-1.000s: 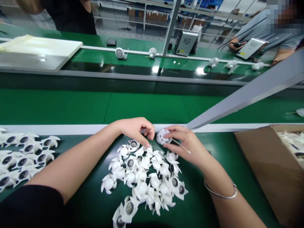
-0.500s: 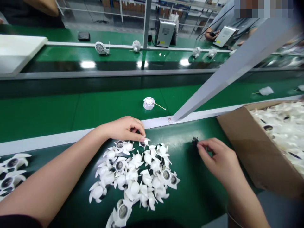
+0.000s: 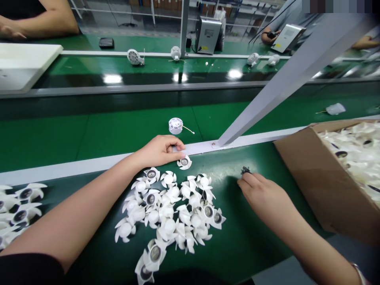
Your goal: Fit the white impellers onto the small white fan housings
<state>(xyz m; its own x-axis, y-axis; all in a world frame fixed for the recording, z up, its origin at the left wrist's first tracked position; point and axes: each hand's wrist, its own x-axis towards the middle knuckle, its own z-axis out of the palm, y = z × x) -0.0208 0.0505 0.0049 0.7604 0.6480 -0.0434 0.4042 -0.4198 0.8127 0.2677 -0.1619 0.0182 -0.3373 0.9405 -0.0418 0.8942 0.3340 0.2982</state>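
Observation:
A heap of several white fan blades lies on the dark green bench in front of me. My left hand is curled at the heap's far edge, its fingertips pinching one white fan blade beside the white rail. My right hand rests palm down to the right, its fingers closed at a small pile of dark tiny parts. A round white fan housing with a thin wire sits on the green conveyor belt beyond the rail.
A cardboard box full of white blades stands at the right. More blades lie in rows at the left. A slanted grey post rises from the rail. Other people's arms, a white tray and metal units sit across the far belt.
The fan housing left my right hand and now sits on the belt, drifting left. My right hand moved to the dark small parts. My left hand drew one blade toward the rail.

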